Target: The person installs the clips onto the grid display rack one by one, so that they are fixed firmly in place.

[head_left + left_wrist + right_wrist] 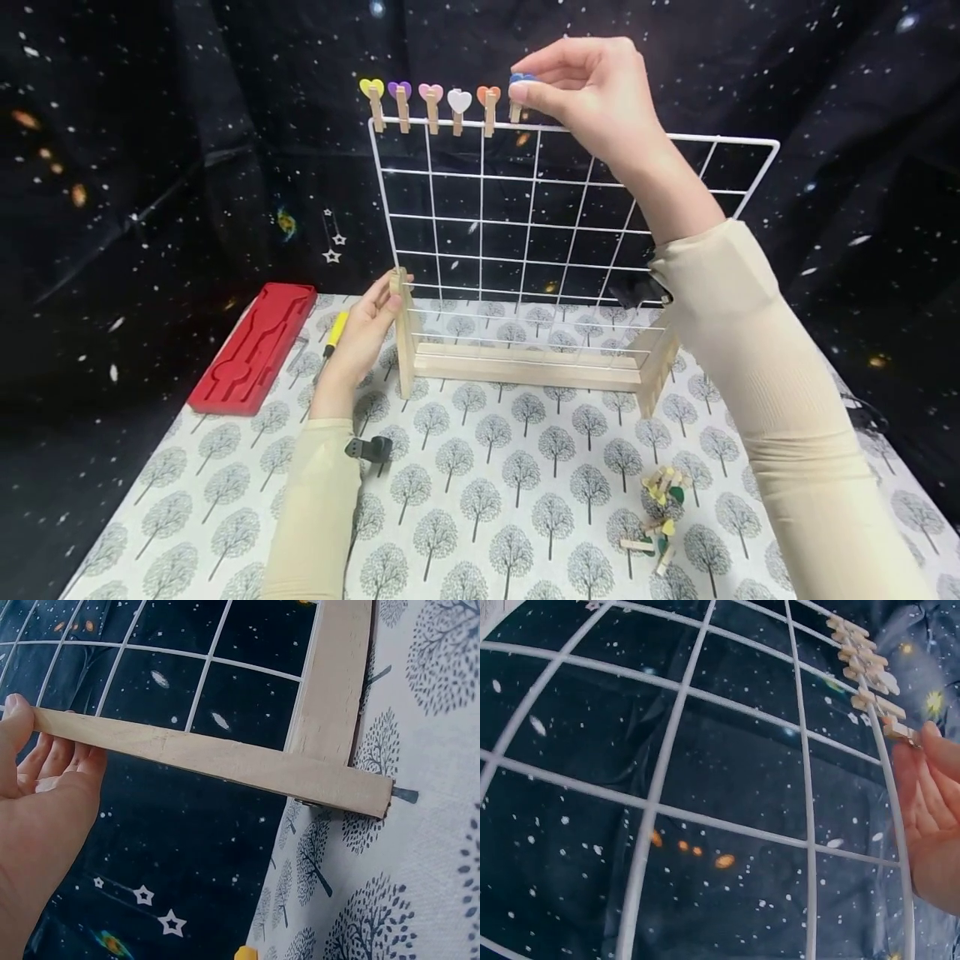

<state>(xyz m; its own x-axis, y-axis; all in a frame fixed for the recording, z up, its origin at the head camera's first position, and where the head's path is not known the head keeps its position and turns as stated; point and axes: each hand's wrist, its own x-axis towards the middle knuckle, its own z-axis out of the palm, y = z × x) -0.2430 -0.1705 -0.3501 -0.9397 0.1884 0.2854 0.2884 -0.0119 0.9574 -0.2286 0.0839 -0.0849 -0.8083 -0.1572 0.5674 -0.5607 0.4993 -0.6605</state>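
My right hand (592,92) pinches a wooden clothespin with a blue heart (522,77) at the top wire of a white grid panel (482,175). Whether that clothespin (901,732) bites the wire, I cannot tell. To its left, clothespins with a yellow heart (372,87), a purple heart (400,88), a pink heart (431,92), a white heart (459,101) and an orange heart (489,96) stand clipped in a row. My left hand (366,325) holds the upper end of the wooden stand's left upright (150,739), fingers behind and thumb in front.
Several loose clothespins (660,521) lie in a small pile at the table's right front. A red molded tray (253,350) rests at the left, with a yellow-handled tool (337,330) beside it. The tree-patterned cloth (480,500) covers the table, and a dark starry curtain (150,167) hangs behind.
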